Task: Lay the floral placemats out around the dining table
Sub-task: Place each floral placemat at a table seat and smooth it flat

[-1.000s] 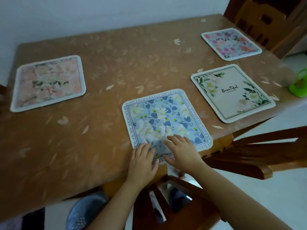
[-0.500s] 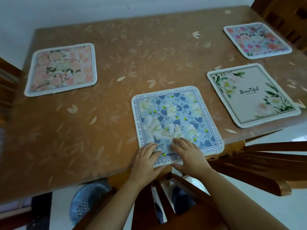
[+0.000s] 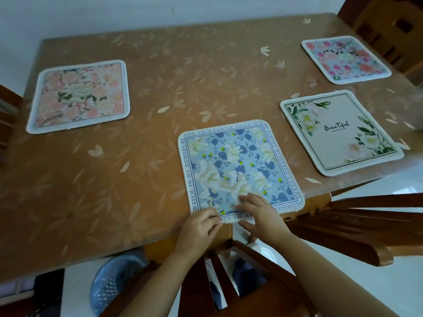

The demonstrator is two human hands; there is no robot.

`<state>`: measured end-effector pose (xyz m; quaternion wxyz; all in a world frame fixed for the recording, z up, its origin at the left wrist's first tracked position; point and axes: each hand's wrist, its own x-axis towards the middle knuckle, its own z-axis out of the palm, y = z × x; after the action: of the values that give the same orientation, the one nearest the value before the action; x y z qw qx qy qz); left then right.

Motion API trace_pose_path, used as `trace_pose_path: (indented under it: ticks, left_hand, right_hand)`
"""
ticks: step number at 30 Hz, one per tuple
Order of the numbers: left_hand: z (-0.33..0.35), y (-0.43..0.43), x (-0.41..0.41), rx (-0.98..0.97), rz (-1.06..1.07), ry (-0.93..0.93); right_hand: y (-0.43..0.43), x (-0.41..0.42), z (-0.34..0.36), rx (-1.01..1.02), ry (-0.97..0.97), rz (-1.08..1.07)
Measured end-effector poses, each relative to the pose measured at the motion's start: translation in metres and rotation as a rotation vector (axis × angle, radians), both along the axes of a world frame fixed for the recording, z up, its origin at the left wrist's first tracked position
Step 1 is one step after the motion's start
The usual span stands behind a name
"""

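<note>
Several floral placemats lie flat on the brown dining table. The blue placemat sits at the near edge in front of me. My left hand rests on its near left corner, fingers curled onto the border. My right hand lies flat on its near edge, fingers spread. A pink placemat lies at the far left. A cream placemat with the word "Beautiful" lies at the right, and a pink-and-blue placemat sits beyond it at the far right.
A wooden chair back stands right under my arms at the near edge. Another wooden chair lies tipped at the right. A third chair stands at the far right corner. A blue basket sits on the floor under the table.
Both hands have slid back toward me along the blue placemat to its near edge. The view has shifted left, so the mats sit further right in the frame.
</note>
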<state>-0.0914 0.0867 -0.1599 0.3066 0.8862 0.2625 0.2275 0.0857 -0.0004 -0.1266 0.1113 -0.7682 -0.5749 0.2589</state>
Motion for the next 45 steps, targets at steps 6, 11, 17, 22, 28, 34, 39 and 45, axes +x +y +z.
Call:
trace_pose_path:
  ticks: [6,11,17,22,28,34,39,45]
  left_hand:
    - [0.013,0.005,0.0,-0.093,0.041,-0.044]
    - [0.028,0.021,-0.001,-0.151,0.102,-0.103]
    - [0.039,0.059,-0.02,-0.069,0.216,-0.126]
    - [0.045,0.084,-0.024,0.001,0.26,-0.113]
    - [0.03,0.1,-0.046,-0.024,0.388,-0.062]
    - [0.011,0.092,-0.062,-0.039,0.432,0.0]
    - [0.002,0.077,-0.071,-0.061,0.394,0.036]
    - [0.001,0.072,-0.082,-0.089,0.383,0.068]
  right_hand:
    - [0.004,0.001,0.006,0.112,0.07,-0.042]
    - [0.008,0.005,0.017,0.233,0.154,-0.099]
    - [0.016,0.014,0.027,0.294,0.156,-0.165]
    - [0.037,0.004,0.026,0.361,0.156,-0.161]
    - [0.08,-0.008,0.006,0.367,0.176,-0.145]
    - [0.093,-0.016,-0.016,0.315,0.185,-0.08]
    - [0.088,-0.016,-0.022,0.34,0.166,-0.001]
    - [0.081,-0.02,-0.022,0.321,0.137,0.091]
